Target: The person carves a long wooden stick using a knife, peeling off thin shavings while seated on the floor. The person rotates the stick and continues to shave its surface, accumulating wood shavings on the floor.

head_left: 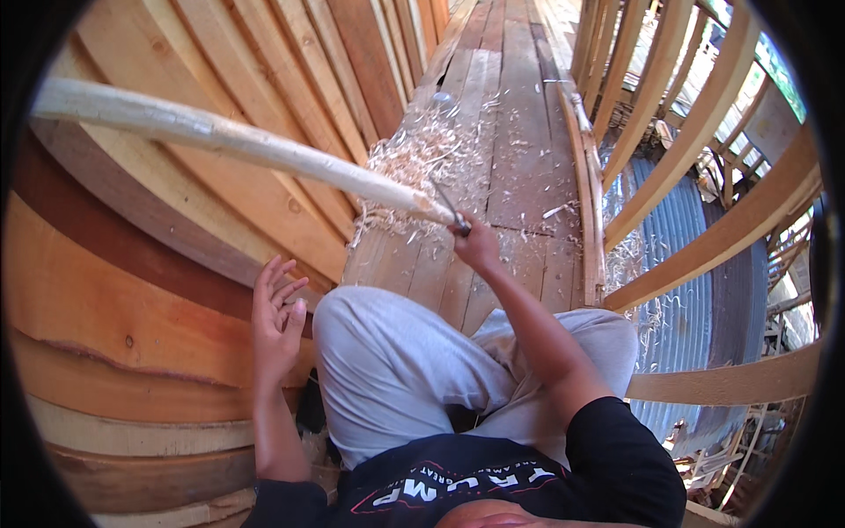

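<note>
Right hand (476,245) is closed around the handle of a knife (460,226); left hand (278,321) is open and holds nothing, its fingers loosely spread beside the boards (123,317). The pole (255,145) lies ahead of the person, above the floor (528,176), its long axis running aslant from the far left down to the right. Its near end points at the right hand and meets the knife there; whether the blade touches the wood, I cannot tell. The far end reaches out past the boards toward the left rim of the view, and what bears it is unclear.

Boards stand in a close row all along the left, passing behind the pole. Shavings (427,158) cover the planks under and beyond its near end. On the right, slats (731,380) line the walkway, with corrugated sheets (678,317) below them. The person's bent legs (396,361) fill the space nearest the body.

The pole is long, round and pale, greyish toward the far end and lighter, with tan patches, near the knife.
</note>
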Action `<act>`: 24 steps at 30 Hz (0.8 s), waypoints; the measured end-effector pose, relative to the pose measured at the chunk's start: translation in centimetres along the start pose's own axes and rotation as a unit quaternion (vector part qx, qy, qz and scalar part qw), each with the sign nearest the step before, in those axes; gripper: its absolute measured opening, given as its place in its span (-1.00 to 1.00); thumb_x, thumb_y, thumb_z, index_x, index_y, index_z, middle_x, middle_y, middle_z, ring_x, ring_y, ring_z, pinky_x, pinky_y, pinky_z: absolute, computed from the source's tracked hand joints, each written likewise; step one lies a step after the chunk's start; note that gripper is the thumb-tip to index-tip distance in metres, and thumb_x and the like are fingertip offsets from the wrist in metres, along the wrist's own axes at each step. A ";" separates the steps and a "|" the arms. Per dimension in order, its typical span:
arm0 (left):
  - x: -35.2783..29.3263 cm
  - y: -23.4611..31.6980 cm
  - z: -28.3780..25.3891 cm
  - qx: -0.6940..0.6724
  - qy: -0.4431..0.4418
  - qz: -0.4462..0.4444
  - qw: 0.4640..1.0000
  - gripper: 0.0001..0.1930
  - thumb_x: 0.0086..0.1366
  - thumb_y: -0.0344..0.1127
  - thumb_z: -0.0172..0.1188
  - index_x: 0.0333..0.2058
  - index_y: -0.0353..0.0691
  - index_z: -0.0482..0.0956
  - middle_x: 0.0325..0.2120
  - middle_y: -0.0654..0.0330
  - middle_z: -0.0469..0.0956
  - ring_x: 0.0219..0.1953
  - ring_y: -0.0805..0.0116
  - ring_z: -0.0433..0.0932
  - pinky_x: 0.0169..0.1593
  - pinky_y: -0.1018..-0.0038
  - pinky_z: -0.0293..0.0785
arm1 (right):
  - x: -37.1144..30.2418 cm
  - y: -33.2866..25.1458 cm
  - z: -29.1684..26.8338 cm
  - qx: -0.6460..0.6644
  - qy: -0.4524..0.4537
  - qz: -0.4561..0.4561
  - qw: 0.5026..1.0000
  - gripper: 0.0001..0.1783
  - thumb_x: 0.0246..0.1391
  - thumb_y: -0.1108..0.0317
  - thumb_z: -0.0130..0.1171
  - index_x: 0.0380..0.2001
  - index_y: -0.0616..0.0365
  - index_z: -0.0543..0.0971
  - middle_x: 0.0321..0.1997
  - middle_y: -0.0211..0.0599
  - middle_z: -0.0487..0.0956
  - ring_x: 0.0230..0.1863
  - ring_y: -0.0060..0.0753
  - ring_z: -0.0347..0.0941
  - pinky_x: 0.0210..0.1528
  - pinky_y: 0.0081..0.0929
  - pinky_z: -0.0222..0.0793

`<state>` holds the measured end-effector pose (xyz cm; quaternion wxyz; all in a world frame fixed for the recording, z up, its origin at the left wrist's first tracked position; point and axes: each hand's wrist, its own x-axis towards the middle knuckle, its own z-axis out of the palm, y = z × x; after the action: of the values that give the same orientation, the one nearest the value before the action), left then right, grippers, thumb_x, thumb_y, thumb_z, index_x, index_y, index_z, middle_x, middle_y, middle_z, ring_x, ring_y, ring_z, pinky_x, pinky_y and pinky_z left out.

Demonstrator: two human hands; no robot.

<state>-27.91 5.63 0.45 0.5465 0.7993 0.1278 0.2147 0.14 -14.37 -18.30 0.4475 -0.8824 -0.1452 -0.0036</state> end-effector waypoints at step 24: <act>-21.3 -13.0 -3.5 0.526 -0.123 -0.227 0.810 -0.33 0.13 -0.23 0.14 0.23 -0.23 0.21 0.34 -0.04 -0.11 0.34 -0.22 -0.16 0.27 -0.13 -0.16 | 0.8 1.0 0.5 0.015 -0.030 -0.022 0.999 -0.61 0.10 0.25 0.17 0.02 0.02 0.54 -0.43 -0.07 0.61 -0.41 -0.28 0.54 -0.28 -0.35 0.39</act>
<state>-47.88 3.96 -14.88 0.0866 0.9325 0.3309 -0.1156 1.06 -14.35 -19.33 0.4560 -0.8719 -0.1780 0.0152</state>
